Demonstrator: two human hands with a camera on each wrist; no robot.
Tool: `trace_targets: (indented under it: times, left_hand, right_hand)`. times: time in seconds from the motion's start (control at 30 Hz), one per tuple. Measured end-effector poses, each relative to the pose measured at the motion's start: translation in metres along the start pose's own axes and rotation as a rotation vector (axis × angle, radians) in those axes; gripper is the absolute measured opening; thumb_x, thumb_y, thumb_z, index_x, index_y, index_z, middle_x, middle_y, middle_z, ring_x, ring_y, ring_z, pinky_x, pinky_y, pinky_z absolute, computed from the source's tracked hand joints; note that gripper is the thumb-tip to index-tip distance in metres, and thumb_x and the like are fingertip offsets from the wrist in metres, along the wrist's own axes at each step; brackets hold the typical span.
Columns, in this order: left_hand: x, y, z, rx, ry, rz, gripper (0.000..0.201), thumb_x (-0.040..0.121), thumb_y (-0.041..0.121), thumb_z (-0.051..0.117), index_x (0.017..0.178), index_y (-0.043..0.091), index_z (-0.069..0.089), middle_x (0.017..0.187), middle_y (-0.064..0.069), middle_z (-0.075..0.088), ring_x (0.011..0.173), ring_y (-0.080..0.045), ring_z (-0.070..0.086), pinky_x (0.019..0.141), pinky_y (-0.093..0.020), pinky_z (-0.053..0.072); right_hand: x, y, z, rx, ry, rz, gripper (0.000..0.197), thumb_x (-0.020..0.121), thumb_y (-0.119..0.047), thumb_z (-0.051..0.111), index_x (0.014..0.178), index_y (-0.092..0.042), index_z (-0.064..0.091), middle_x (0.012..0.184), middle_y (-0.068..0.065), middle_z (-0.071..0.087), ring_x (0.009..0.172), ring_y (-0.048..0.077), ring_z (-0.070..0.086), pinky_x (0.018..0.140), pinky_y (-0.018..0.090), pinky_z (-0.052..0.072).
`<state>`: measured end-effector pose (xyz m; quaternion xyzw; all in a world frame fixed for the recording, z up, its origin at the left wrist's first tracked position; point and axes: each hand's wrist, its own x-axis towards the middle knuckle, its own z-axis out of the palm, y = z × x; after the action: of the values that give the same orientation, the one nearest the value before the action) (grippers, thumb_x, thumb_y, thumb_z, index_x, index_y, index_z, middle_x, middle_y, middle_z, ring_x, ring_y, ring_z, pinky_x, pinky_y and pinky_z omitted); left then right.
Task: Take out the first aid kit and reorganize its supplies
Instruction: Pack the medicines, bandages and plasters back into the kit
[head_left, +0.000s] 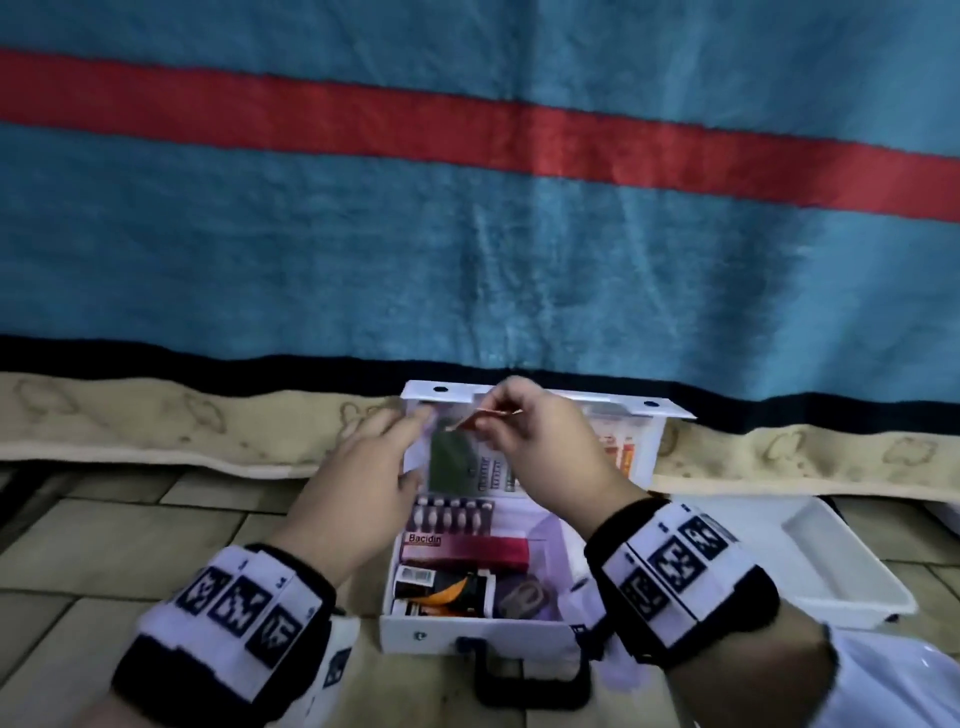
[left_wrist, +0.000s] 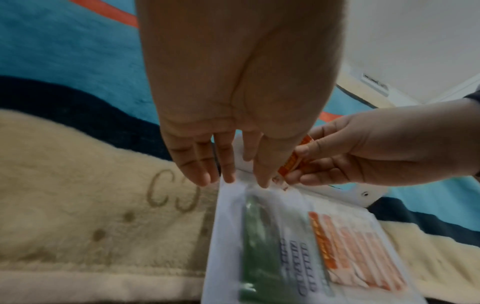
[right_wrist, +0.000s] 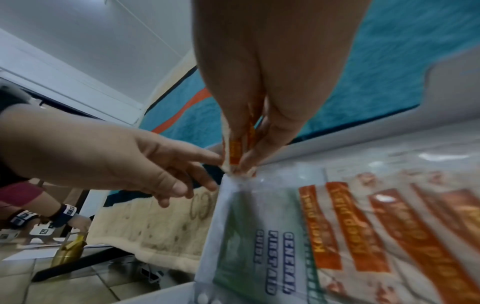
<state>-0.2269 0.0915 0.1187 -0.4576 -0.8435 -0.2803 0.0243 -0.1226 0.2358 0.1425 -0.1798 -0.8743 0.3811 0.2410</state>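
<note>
Behind everything hangs a blue blanket (head_left: 467, 234) with a red stripe, and under it a cream blanket edge (head_left: 156, 421) lies along the tiled floor (head_left: 104, 545). On this floor, in the middle, the white first aid kit (head_left: 467, 631) stands open with its lid (head_left: 649, 441) raised against the blankets. The left hand (head_left: 363, 483) is at the left side of the lid, fingers straight and a little spread, the tips touching the top of the clear pocket (left_wrist: 280, 226) inside the lid. This pocket holds a green first aid guide (right_wrist: 249, 246) and orange plaster strips (right_wrist: 389, 236). The right hand (head_left: 540, 441) pinches one orange plaster strip (right_wrist: 237, 148) between thumb and fingers at the pocket's top edge. Inside the kit's base lie a blister pack (head_left: 452, 512), a red Bacidin box (head_left: 467, 552) and small bottles (head_left: 441, 587). To the right, a white tray (head_left: 841, 561) rests on the floor.
</note>
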Motion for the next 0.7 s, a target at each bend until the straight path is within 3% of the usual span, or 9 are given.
trace_targets:
  times: [0.1,0.17,0.27,0.5,0.6,0.7]
  left_hand:
    - [0.011,-0.007,-0.003,-0.018,0.054,0.019,0.072,0.092,0.020,0.053,0.148,0.038,0.011,0.137,0.009,0.037,0.126,-0.015,0.031,0.104,-0.024,0.027]
    - [0.014,-0.011,0.001,0.001,0.070,0.046,0.074,0.091,0.022,0.054,0.147,0.042,0.009,0.139,0.012,0.034,0.127,-0.013,0.031,0.102,-0.020,0.026]
    - [0.017,-0.016,0.007,-0.007,0.117,0.041,0.074,0.090,0.025,0.055,0.146,0.044,0.011,0.133,0.011,0.036,0.122,-0.012,0.036,0.096,-0.018,0.027]
    - [0.025,-0.020,0.019,-0.305,0.164,0.023,0.083,0.086,0.006,0.056,0.134,0.060,0.015,0.112,0.009,0.044,0.099,-0.013,0.052,0.092,-0.033,0.045]
    - [0.028,-0.025,0.024,-0.376,0.165,0.023,0.089,0.084,0.001,0.055,0.133,0.066,0.018,0.111,0.007,0.044,0.094,-0.016,0.057,0.091,-0.040,0.048]
    - [0.031,-0.031,0.031,-0.402,0.183,0.026,0.091,0.085,0.000,0.055,0.128,0.071,0.018,0.106,0.010,0.045,0.090,-0.011,0.057,0.088,-0.031,0.048]
  right_hand:
    - [0.017,-0.003,0.008,-0.026,0.127,-0.037,0.025,0.087,-0.008,0.060,0.076,-0.030,0.054,0.085,0.002,0.070,0.083,0.018,0.066,0.077,0.029,0.052]
    - [0.024,-0.001,0.010,-0.116,0.107,-0.026,0.019,0.087,-0.012,0.062,0.078,-0.028,0.057,0.081,-0.002,0.069,0.078,0.014,0.065,0.073,0.026,0.050]
    - [0.031,0.005,0.013,-0.321,0.050,-0.043,0.004,0.086,-0.022,0.062,0.084,-0.026,0.062,0.080,-0.003,0.072,0.076,0.018,0.067,0.072,0.033,0.054]
    - [0.040,0.001,0.025,-0.543,-0.013,-0.083,0.013,0.086,-0.023,0.056,0.096,-0.026,0.063,0.087,0.001,0.073,0.085,0.025,0.067,0.074,0.036,0.054]
    - [0.041,-0.001,0.026,-0.437,0.040,-0.071,0.011,0.087,-0.021,0.055,0.094,-0.025,0.061,0.085,0.005,0.073,0.084,0.028,0.067,0.073,0.038,0.054]
    - [0.040,-0.002,0.028,-0.429,0.031,-0.027,0.005,0.087,-0.022,0.057,0.091,-0.025,0.060,0.086,0.004,0.073,0.085,0.027,0.067,0.075,0.038,0.054]
